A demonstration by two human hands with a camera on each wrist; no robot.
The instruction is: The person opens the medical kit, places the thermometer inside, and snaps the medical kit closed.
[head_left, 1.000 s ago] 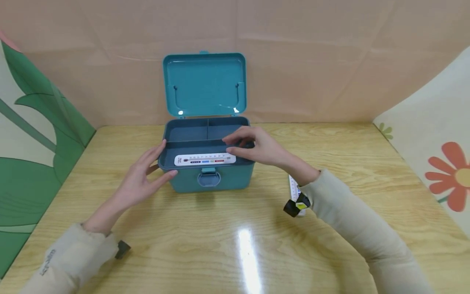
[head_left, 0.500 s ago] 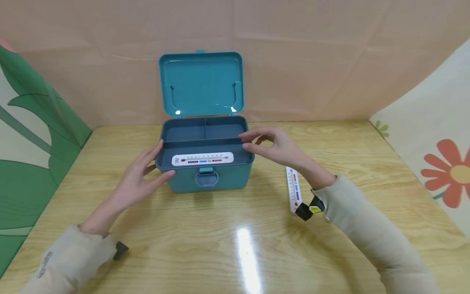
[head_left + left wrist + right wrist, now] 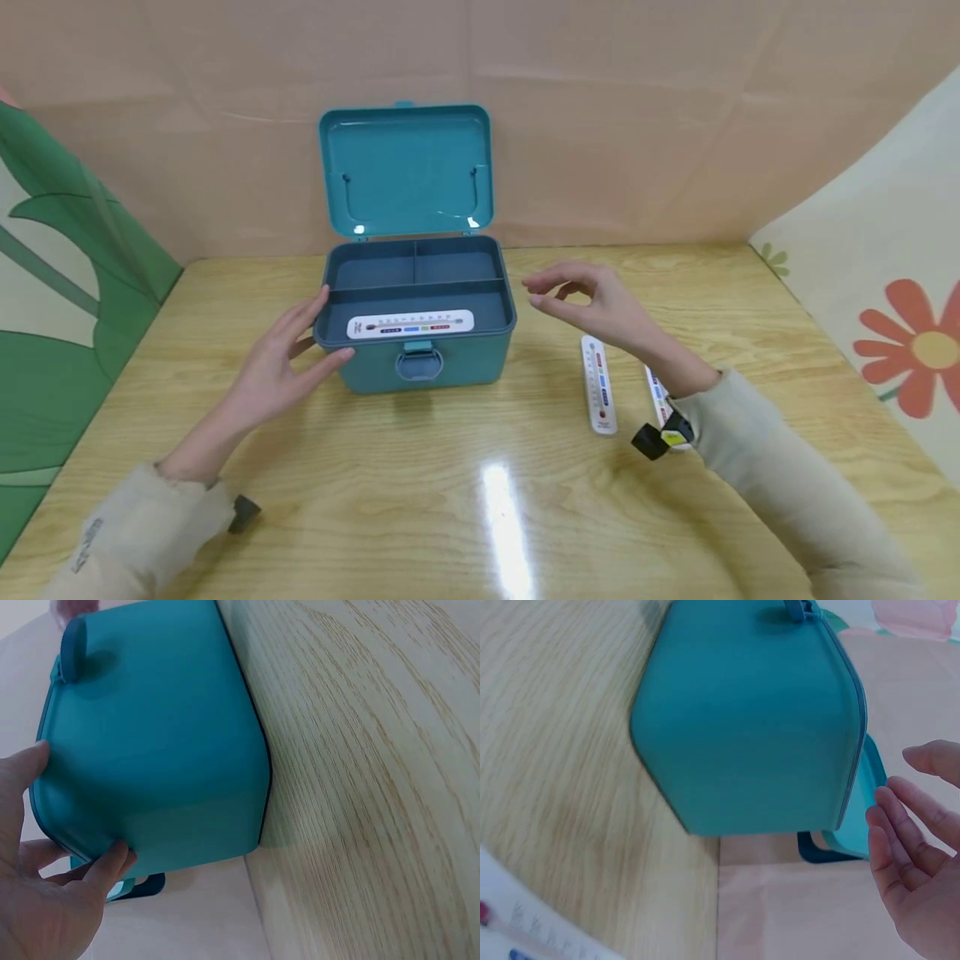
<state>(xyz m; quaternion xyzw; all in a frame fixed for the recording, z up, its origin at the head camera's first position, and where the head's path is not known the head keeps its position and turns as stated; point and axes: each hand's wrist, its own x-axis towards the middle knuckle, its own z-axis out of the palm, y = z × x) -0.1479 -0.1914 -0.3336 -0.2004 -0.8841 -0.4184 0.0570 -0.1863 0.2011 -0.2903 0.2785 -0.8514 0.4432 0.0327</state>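
A teal storage box (image 3: 420, 362) stands on the table with its lid raised. In its front tray compartment lies a white strip thermometer (image 3: 410, 324). My left hand (image 3: 273, 379) holds the box's left front corner. In the left wrist view that hand's thumb sits on the front rim and its fingers bend against the side. My right hand (image 3: 592, 304) hovers right of the box, holding nothing, thumb and fingertips a little apart. Beneath it on the table lies a second thermometer (image 3: 597, 385); a third thermometer (image 3: 657, 397) is partly hidden by the right wrist.
Two back compartments behind the tray's divider (image 3: 417, 286) hold nothing visible. The raised lid (image 3: 407, 171) stands in front of the pink backdrop (image 3: 622, 125). Printed panels with a leaf (image 3: 45, 250) and a flower (image 3: 933, 346) flank the wooden table (image 3: 337, 483).
My right hand has drawn away from the thermometer in the tray and moved right, out past the box. Both thermometers on the table have come into view. My left hand stays at the corner.
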